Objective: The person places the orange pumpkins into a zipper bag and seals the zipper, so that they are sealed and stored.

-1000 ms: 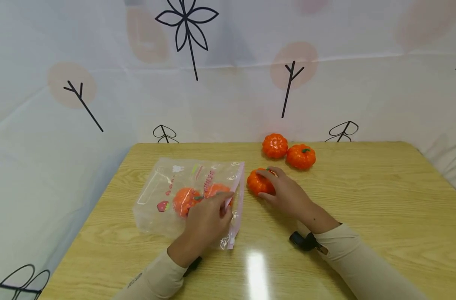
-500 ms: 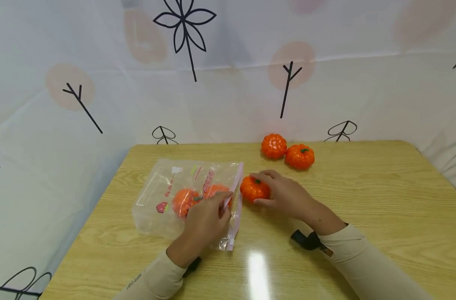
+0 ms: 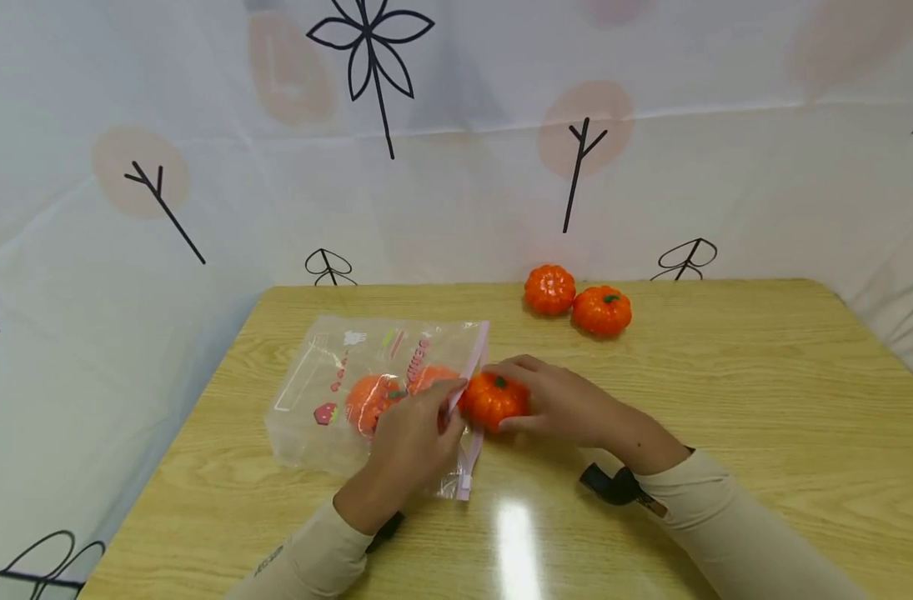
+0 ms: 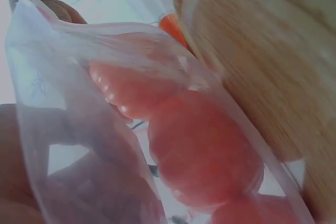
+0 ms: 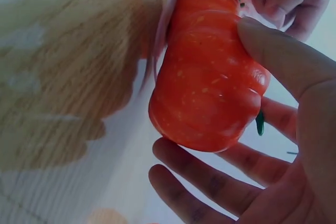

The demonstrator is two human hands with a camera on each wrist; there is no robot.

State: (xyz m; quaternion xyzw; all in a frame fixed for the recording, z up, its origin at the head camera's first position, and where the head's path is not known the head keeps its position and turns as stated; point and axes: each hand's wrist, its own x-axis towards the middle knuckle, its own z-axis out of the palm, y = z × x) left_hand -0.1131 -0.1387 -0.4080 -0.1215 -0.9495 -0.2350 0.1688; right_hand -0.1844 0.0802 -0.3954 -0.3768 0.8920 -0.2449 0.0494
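The left hand (image 3: 414, 433) is pinching the lilac zip edge (image 3: 477, 350) of a clear, pink-printed plastic bag (image 3: 313, 446), in which glossy orange ribbed pumpkins (image 3: 368, 406) are lying. The right hand (image 3: 564, 404) is gripping a round, glossy orange pumpkin with a green stem (image 3: 494, 404), holding it right at the bag's mouth. Doing this well, I'm thinking, means lifting that edge high, guiding the pumpkin in low and releasing only past the zip. Two more orange pumpkins (image 3: 602, 312) are sitting towards the back of the pale wooden table (image 3: 726, 400).
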